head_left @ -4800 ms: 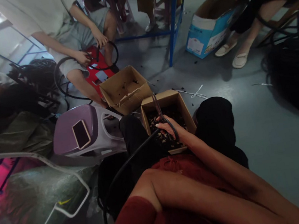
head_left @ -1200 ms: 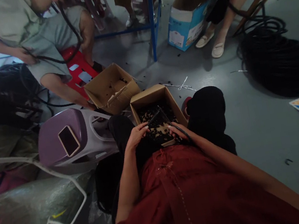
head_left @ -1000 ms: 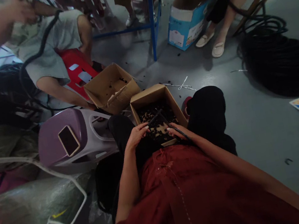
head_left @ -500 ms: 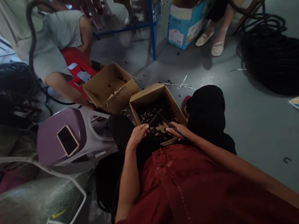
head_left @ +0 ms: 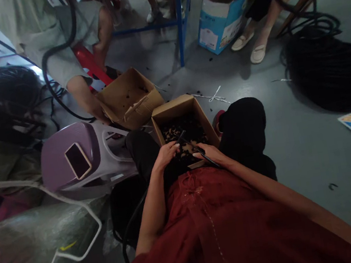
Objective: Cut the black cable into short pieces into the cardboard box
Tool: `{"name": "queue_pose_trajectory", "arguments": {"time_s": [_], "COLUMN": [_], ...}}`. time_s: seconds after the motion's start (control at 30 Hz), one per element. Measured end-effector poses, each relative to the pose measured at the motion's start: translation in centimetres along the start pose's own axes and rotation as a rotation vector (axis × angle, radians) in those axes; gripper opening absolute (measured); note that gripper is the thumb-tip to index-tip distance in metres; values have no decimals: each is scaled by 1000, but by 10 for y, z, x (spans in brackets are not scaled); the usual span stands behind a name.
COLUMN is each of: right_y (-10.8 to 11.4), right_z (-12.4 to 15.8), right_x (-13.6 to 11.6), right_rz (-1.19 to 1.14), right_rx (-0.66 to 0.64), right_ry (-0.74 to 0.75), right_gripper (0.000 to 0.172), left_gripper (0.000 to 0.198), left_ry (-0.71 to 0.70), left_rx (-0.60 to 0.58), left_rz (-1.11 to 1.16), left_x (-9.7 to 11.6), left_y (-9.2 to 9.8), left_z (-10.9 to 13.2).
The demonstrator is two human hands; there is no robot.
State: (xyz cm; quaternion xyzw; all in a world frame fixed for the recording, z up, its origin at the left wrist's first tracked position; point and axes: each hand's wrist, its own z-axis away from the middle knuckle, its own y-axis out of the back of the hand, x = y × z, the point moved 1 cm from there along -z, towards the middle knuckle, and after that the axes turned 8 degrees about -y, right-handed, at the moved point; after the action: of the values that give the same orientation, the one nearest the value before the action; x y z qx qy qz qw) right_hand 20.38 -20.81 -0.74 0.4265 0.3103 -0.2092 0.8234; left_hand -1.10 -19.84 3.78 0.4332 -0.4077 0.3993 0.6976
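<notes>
A small open cardboard box (head_left: pixel 175 107) stands between my knees, holding several small dark pieces. My left hand (head_left: pixel 165 155) is closed around the end of a black cable (head_left: pixel 181 136) just over the box's near edge. My right hand (head_left: pixel 208 152) is closed on dark scissors (head_left: pixel 203 156), whose blades point toward the cable end. The two hands are a few centimetres apart above the box.
A second open cardboard box (head_left: pixel 128 96) lies beyond the first. A purple plastic stool (head_left: pixel 92 155) with a phone (head_left: pixel 78 160) on it stands at my left. A seated person handles black cable at upper left. A large black cable coil (head_left: pixel 335 70) and a blue-white carton (head_left: pixel 224 21) lie at right.
My left arm came down from across my lap and its hand took the cable end beside the right hand over the box. The person at upper left swung their cable around.
</notes>
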Motion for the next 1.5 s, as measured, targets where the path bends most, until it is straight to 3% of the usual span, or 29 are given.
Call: {"name": "queue_pose_trajectory", "arguments": {"time_s": [0.3,0.57,0.83,1.0,1.1,1.27,1.5], "right_y": [0,6,4,6,15,32,25], "right_z": [1,5,2,-7,-11,-12,-18], "right_x": [3,-6,-3,-5,-11,-22,-26], "right_rz": [-156,-52,-31,10,35,128,153], "right_rx": [-107,-30,-37,-84,-133,-241,-216], "right_ry": [-22,-52,-45,-27,6,34,37], "right_gripper": [45,36,37,42,49,45,43], "left_gripper": [42,40,45,44,42,41,34], "left_ry": [19,20,31,22,35,29,29], "left_rx": [14,39,-3,1,13,53,82], "left_rz": [119,133,82,108,104,57,76], "left_x": [-5,-7,-13,-17,-16,-13,-14], "left_y": [6,2,3,4,3,4,4], "left_z": [8,7,5,3,4,5,4]}}
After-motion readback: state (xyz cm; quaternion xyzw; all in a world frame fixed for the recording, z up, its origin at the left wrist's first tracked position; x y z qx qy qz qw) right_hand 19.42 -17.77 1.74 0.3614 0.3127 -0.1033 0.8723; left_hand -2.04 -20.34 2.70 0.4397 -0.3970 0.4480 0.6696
